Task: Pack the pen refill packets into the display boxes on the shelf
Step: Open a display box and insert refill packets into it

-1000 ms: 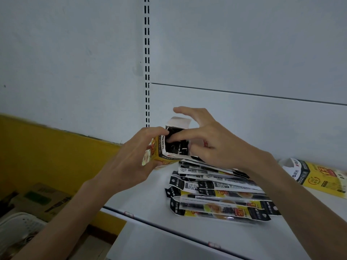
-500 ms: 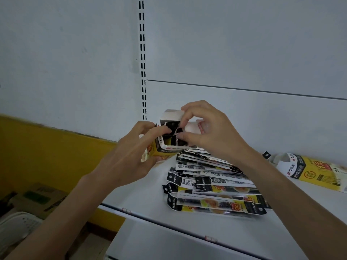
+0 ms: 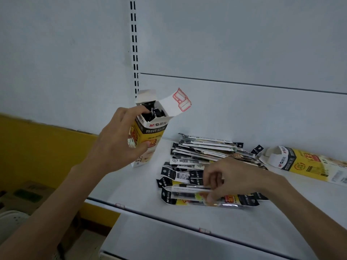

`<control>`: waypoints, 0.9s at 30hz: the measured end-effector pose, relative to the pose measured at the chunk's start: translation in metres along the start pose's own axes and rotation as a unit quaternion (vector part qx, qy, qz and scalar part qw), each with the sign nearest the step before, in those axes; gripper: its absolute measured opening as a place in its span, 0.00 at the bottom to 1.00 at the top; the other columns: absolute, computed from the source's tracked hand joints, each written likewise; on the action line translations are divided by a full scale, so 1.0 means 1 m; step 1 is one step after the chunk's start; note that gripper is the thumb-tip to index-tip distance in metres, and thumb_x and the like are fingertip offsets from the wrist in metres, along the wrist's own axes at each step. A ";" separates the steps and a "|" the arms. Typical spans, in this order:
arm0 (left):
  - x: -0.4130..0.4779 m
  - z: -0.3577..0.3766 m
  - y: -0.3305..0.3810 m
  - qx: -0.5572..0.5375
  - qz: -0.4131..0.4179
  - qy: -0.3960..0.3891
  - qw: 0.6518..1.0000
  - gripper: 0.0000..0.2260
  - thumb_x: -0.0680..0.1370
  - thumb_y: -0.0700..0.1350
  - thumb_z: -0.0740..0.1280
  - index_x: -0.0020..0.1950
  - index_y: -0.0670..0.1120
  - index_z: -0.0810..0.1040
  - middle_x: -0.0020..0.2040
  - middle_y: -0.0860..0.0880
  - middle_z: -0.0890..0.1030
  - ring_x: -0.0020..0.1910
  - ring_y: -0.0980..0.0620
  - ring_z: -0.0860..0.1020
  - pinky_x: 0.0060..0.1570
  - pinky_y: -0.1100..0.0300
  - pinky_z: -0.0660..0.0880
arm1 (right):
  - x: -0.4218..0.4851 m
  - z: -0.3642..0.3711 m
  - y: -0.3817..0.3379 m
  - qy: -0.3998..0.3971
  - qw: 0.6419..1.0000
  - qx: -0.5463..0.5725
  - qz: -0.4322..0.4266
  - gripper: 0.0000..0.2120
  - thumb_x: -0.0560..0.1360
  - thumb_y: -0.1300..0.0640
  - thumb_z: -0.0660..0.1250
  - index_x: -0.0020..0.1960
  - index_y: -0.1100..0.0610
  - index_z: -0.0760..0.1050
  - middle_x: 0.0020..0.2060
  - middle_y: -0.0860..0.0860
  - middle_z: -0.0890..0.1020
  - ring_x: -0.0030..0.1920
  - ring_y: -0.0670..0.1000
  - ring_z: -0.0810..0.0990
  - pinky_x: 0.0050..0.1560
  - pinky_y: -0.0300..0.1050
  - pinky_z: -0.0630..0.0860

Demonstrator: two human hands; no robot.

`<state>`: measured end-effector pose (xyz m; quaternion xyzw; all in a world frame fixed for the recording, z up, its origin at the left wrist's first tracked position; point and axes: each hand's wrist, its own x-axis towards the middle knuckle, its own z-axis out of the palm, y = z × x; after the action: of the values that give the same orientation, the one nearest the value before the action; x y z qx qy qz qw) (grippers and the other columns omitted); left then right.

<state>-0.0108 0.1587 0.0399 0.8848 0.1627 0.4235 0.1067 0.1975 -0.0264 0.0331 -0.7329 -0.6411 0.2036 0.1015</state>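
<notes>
Item one: display box [image 3: 148,132], yellow, black and white, held tilted over the left rear part of the shelf [image 3: 140,194]. The left hand [image 3: 116,143] is wrapped round its side, and whether its lower corner touches the shelf cannot be told. Its top flap [image 3: 176,104] stands open, and black-headed packets [image 3: 152,112] already fill the mouth, so this box looks close to full. Item two: loose pile [image 3: 202,152] of refill packets, fanned from the back of the shelf toward its front edge at mid-shelf, a good many left to pack. Item three: right hand [image 3: 231,177], fingers and thumb pinching the nearest packet [image 3: 187,197] at the front of the pile, which is not yet lifted clear. Item four: second display box [image 3: 304,164], lying on its side toward the right rear of the shelf, mouth open toward the pile. It appears unfilled, though its inside is not visible. Judgement: one box nearly done, one box and most of the pile outstanding.
</notes>
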 end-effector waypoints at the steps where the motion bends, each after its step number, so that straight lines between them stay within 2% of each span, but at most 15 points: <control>1: 0.001 0.000 0.000 0.001 -0.002 -0.002 1.000 0.34 0.66 0.41 0.75 0.63 0.59 0.60 0.58 0.47 0.69 0.50 0.54 0.71 0.40 0.55 0.78 | -0.001 0.002 0.001 -0.004 1.000 0.006 -0.007 0.12 0.63 0.45 0.76 0.42 0.46 0.76 0.37 0.44 0.80 0.36 0.41 0.76 0.40 0.41 0.75; 4: 0.002 0.002 0.000 0.007 -0.011 -0.009 1.000 0.34 0.66 0.42 0.75 0.63 0.60 0.59 0.58 0.48 0.69 0.50 0.54 0.71 0.41 0.54 0.78 | -0.004 0.002 0.006 0.042 0.998 0.032 -0.018 0.09 0.66 0.48 0.75 0.43 0.48 0.78 0.39 0.43 0.81 0.39 0.39 0.77 0.42 0.37 0.75; 7: 0.002 0.004 0.001 0.009 -0.016 -0.009 1.000 0.34 0.66 0.42 0.75 0.62 0.60 0.59 0.58 0.47 0.69 0.50 0.53 0.71 0.42 0.51 0.78 | -0.003 -0.001 0.018 0.082 0.997 -0.007 -0.010 0.07 0.69 0.53 0.73 0.45 0.46 0.77 0.43 0.41 0.80 0.45 0.39 0.78 0.48 0.38 0.76; 12: 0.002 0.005 0.006 0.023 -0.012 0.000 1.000 0.34 0.66 0.42 0.75 0.62 0.59 0.59 0.58 0.45 0.70 0.50 0.53 0.69 0.47 0.48 0.76 | 0.000 0.005 0.026 0.095 0.995 -0.018 -0.009 0.08 0.70 0.59 0.72 0.48 0.50 0.81 0.41 0.40 0.81 0.43 0.37 0.78 0.42 0.29 0.74; 15: 0.001 0.003 0.009 0.023 -0.003 0.003 1.000 0.32 0.66 0.46 0.74 0.62 0.58 0.60 0.57 0.45 0.71 0.50 0.52 0.70 0.48 0.47 0.74 | -0.002 0.006 0.029 0.123 0.992 -0.031 -0.028 0.08 0.71 0.56 0.71 0.50 0.50 0.81 0.45 0.40 0.80 0.45 0.37 0.77 0.45 0.28 0.71; 17: 0.002 0.003 0.010 0.020 -0.003 0.001 1.000 0.31 0.66 0.47 0.73 0.62 0.58 0.60 0.57 0.45 0.71 0.50 0.52 0.70 0.48 0.48 0.74 | -0.002 0.007 0.031 0.129 0.988 -0.079 -0.025 0.14 0.71 0.50 0.70 0.57 0.48 0.77 0.49 0.39 0.75 0.49 0.38 0.73 0.49 0.29 0.67; 20: 0.001 0.004 0.011 0.020 -0.004 -0.001 1.000 0.34 0.65 0.42 0.76 0.62 0.59 0.60 0.57 0.45 0.71 0.49 0.52 0.70 0.46 0.51 0.73 | 0.000 0.009 0.031 0.130 0.986 -0.106 -0.025 0.20 0.72 0.49 0.69 0.63 0.50 0.74 0.48 0.40 0.73 0.46 0.37 0.71 0.46 0.27 0.66; 23: 0.000 0.005 0.013 0.027 0.002 -0.008 1.000 0.34 0.65 0.41 0.75 0.62 0.59 0.60 0.57 0.45 0.71 0.49 0.53 0.69 0.43 0.57 0.69 | 0.003 0.012 0.028 0.151 0.982 -0.110 -0.039 0.15 0.73 0.54 0.69 0.59 0.52 0.77 0.44 0.41 0.75 0.41 0.38 0.73 0.42 0.26 0.67; 27: 0.001 0.006 0.014 0.027 -0.003 -0.015 1.000 0.34 0.66 0.42 0.75 0.62 0.60 0.59 0.58 0.46 0.70 0.50 0.55 0.68 0.43 0.59 0.68 | 0.002 0.015 0.025 0.211 0.971 -0.092 -0.059 0.09 0.74 0.57 0.67 0.52 0.52 0.81 0.41 0.41 0.77 0.41 0.39 0.74 0.45 0.36 0.71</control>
<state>-0.0028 0.1458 0.0409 0.8929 0.1757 0.4054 0.0863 0.2133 -0.0298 0.0090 -0.7264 -0.6632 -0.0217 0.1789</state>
